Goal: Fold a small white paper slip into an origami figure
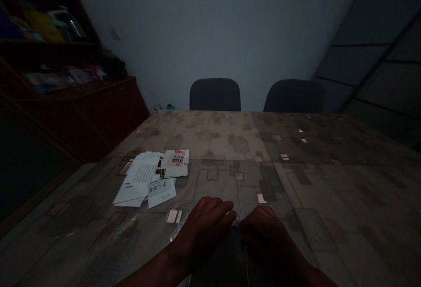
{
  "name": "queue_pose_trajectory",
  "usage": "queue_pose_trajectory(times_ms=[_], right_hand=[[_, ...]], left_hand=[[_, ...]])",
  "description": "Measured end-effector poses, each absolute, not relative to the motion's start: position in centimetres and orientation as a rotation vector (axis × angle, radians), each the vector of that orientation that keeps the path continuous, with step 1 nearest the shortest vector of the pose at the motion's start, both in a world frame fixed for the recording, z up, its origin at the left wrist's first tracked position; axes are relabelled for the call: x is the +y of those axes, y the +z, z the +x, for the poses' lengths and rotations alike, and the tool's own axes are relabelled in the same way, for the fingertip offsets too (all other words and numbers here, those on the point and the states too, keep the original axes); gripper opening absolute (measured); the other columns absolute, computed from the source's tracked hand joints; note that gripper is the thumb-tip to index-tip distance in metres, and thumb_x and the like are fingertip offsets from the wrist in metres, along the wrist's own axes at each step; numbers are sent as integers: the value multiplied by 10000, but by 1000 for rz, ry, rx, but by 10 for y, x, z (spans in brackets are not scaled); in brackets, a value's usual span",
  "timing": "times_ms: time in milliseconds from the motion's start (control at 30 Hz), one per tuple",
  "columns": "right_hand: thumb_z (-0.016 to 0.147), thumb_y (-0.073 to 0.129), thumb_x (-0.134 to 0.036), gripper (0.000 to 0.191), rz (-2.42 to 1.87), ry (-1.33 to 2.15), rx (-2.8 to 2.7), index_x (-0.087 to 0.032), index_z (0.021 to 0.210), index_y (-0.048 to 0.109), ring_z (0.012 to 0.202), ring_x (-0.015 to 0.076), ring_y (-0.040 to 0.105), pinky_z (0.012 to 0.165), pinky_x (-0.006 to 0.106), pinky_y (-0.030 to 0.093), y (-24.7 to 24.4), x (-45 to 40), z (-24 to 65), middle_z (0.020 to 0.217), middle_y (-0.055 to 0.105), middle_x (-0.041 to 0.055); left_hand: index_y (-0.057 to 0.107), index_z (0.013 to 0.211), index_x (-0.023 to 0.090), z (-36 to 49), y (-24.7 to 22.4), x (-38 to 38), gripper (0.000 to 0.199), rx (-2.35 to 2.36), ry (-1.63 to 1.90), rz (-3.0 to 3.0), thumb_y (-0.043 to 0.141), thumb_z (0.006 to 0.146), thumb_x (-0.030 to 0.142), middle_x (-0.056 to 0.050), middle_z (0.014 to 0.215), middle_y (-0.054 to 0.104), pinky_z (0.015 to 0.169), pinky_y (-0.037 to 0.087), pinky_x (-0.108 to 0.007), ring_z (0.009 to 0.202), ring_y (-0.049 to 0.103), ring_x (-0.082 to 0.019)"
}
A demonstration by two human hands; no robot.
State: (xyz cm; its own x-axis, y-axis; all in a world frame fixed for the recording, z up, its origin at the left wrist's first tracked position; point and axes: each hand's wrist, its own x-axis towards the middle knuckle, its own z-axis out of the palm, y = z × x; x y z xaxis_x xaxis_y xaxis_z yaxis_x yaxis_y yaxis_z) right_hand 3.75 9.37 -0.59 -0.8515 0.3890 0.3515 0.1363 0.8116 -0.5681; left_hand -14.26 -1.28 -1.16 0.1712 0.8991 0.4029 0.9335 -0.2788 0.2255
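My left hand (210,221) and my right hand (263,230) are side by side at the near edge of the table. Both have curled fingers over a dark, flat item (223,265) too dim to make out. A small pale bit shows between the fingertips. Left of my hands, a loose pile of white printed papers (143,173) lies on the patterned tablecloth (213,147); one sheet carries a red and purple picture.
Two dark chairs (215,94) (294,96) stand behind the far table edge, against a pale wall. A dark red cabinet (108,111) with cluttered shelves is at the left. Grey panels (362,50) stand at the right.
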Motion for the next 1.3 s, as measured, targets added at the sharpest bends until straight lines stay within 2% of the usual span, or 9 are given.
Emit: queue_pose_trajectory(times_ms=[200,333,433,833,933,1033,1133,1233,1300], right_hand=[[886,466,-175,193,-412,796,-2537,-187,750,603,663,163,568,691,320,410,-9,94,40,683,624,8],[897,487,-215,183,-433,824,-2491,-201,759,608,651,157,567,675,305,401,-6,93,40,671,616,-8],[931,464,-250,227,-462,821,-2474,-200,759,603,648,163,569,672,311,404,-1,94,40,669,621,-2],[929,449,-242,196,-490,895,-2419,-212,943,641,737,196,606,667,333,447,-6,95,42,776,655,31],[930,443,-239,209,-473,914,-2439,-209,937,649,716,189,610,645,321,454,-8,96,42,764,656,30],[936,395,-200,268,-413,912,-2450,-205,899,660,687,175,612,644,316,459,-6,97,42,736,660,29],[886,398,-135,296,-358,863,-2473,-208,877,685,694,179,608,632,311,459,-4,98,41,720,652,37],[808,458,-87,302,-378,809,-2490,-231,858,719,704,186,598,623,302,458,-3,101,42,692,625,34],[776,503,-66,302,-396,782,-2504,-253,859,726,719,183,599,657,311,464,-4,105,45,707,628,25]], left_hand=[[602,980,207,-143,-9,-14,116,-1827,-741,-2311,487,971,188,-3,1062,675,744,396,-347,851,563,-185],[589,834,193,-147,-9,-13,199,-1785,-803,-2281,453,976,169,-1,876,670,731,371,-337,778,545,-169],[581,798,184,-151,-7,-12,224,-1774,-846,-2268,449,979,181,0,758,636,701,354,-328,726,525,-163],[616,847,188,-153,0,-14,373,-1775,-824,-2273,306,1035,275,3,658,606,655,380,-338,644,520,-160],[617,898,181,-153,-1,-15,324,-1738,-850,-2283,330,1030,249,-7,711,643,684,413,-340,661,542,-154],[614,962,197,-155,-5,-14,209,-1661,-907,-2277,410,1008,200,-14,925,717,747,434,-346,768,596,-154],[617,927,213,-157,-8,-13,180,-1628,-912,-2273,451,997,213,-4,1100,709,767,437,-355,866,607,-169],[622,901,213,-159,-7,-14,197,-1653,-908,-2266,451,996,223,-15,1159,689,776,433,-366,913,594,-184],[624,905,211,-159,-6,-16,225,-1710,-918,-2260,422,1004,214,-20,1125,695,780,429,-360,903,586,-180]])
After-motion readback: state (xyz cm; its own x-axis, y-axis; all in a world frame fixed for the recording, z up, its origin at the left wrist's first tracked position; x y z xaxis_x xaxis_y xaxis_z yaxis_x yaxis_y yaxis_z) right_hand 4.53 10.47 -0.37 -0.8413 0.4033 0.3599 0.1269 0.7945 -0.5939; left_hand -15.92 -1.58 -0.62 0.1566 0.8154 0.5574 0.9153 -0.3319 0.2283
